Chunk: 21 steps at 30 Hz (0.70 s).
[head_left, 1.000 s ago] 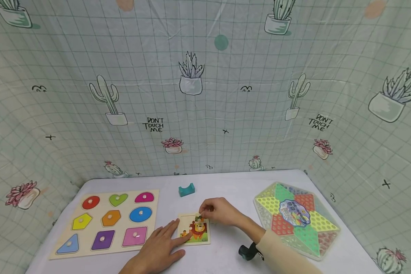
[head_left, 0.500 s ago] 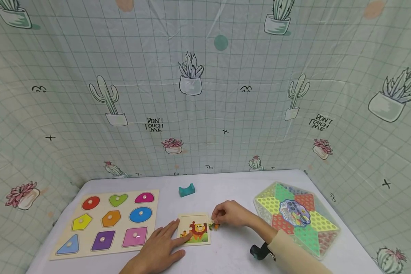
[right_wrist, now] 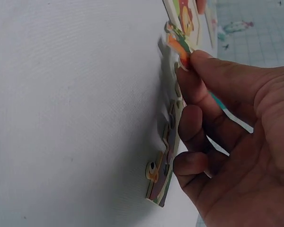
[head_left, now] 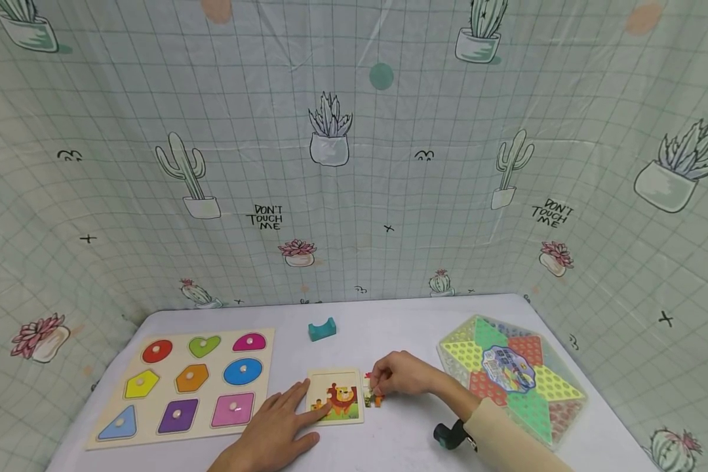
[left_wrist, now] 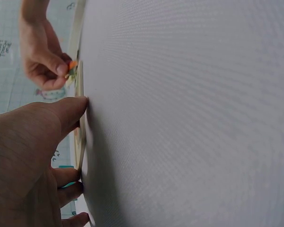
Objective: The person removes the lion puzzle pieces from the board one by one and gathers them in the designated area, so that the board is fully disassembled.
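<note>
A small wooden jigsaw board [head_left: 334, 377] with a lion picture lies at the table's middle; its upper part shows bare wood. My left hand [head_left: 276, 419] rests at its left side with fingers extended, one finger over the picture. Just right of the board, my right hand [head_left: 402, 373] pinches a puzzle piece [right_wrist: 179, 45] with orange and green print between thumb and finger. In the right wrist view, more puzzle pieces [right_wrist: 162, 177] lie on the table below the curled fingers; the hand mostly hides them in the head view.
A wooden board of knobbed shapes [head_left: 265, 370] lies at the left. To the right is a hexagonal board with a coloured star pattern [head_left: 516, 400]. A teal curved block [head_left: 322, 329] stands behind the jigsaw. Patterned cloth [head_left: 354, 196] hangs behind the table.
My right hand has moved from the jigsaw's upper right corner to the table at its right, taking a puzzle piece out of the picture. The left hand has stayed in place.
</note>
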Available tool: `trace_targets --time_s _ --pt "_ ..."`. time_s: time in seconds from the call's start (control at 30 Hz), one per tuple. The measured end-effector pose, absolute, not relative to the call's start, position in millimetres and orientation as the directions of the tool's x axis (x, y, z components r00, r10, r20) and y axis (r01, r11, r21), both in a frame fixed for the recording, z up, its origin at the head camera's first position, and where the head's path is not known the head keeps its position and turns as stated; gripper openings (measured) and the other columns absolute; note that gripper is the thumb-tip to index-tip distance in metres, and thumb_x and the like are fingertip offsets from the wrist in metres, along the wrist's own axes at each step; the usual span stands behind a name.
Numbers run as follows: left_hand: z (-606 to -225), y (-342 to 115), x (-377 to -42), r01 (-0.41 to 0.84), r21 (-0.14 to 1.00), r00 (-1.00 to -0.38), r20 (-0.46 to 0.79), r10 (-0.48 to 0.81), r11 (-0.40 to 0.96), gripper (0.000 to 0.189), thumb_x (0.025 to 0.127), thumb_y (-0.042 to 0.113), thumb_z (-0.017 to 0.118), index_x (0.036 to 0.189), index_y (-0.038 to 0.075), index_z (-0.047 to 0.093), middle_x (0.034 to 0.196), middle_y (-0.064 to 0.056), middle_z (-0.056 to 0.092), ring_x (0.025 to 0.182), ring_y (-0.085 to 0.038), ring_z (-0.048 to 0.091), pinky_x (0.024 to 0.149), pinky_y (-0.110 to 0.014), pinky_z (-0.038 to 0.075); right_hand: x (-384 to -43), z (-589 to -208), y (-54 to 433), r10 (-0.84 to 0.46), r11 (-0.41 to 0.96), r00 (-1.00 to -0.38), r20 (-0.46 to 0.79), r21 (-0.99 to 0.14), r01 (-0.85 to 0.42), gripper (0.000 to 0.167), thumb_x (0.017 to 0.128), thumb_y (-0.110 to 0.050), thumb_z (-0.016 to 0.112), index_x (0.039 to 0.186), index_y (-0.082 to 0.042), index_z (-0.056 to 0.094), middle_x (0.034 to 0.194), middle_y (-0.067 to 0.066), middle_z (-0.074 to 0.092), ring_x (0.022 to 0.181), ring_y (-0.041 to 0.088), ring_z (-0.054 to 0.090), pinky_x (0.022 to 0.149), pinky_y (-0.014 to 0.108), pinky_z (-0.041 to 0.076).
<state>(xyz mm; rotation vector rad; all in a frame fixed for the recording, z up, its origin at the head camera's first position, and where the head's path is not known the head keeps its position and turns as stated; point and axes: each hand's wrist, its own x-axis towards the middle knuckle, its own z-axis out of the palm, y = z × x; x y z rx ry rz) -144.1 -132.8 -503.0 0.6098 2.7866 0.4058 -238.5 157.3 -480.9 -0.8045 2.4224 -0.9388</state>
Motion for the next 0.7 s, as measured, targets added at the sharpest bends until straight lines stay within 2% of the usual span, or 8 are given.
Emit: trace_targets --time_s 0.17,0.4,0.7 --pt "-501.8 -131.9 -143.8 0.359 0.321 -0.879 -0.199 0.433 0.876 0.051 0.093 0.055 0.061 0.143 0.044 0.055 0.162 -0.010 0.033 0.148 -0.035 0.029 0.117 -0.063 0.024 -237.0 -482.5 153.4 -0.637 0.623 -0.755 -0.153 -0.679 -0.388 0.004 0.087 -0.007 0.075 0.085 -0.009 0.072 0.072 -0.010 0.064 0.065 0.004 0.053 0.061 0.020 0.045" --pt "-502.6 -132.0 -144.4 0.359 0.323 -0.880 -0.196 0.433 0.876 0.051 0.093 0.055 0.062 0.143 0.045 0.054 0.162 -0.010 0.033 0.148 -0.036 0.029 0.117 -0.063 0.024 -237.1 -487.7 150.7 -0.630 0.647 -0.765 -0.134 -0.634 -0.423 0.011 0.086 -0.006 0.075 0.082 -0.015 0.071 0.070 -0.011 0.061 0.064 0.002 0.051 0.058 0.019 0.044" --pt "-503.7 -132.6 -144.6 0.365 0.322 -0.878 -0.192 0.438 0.873 0.052 0.093 0.056 0.061 0.143 0.045 0.054 0.162 -0.010 0.033 0.148 -0.036 0.029 0.117 -0.063 0.024 -236.8 -489.8 149.8 -0.624 0.651 -0.772 -0.123 -0.628 -0.426 0.014 0.085 -0.008 0.078 0.081 -0.017 0.068 0.070 -0.011 0.060 0.063 0.002 0.051 0.058 0.019 0.044"
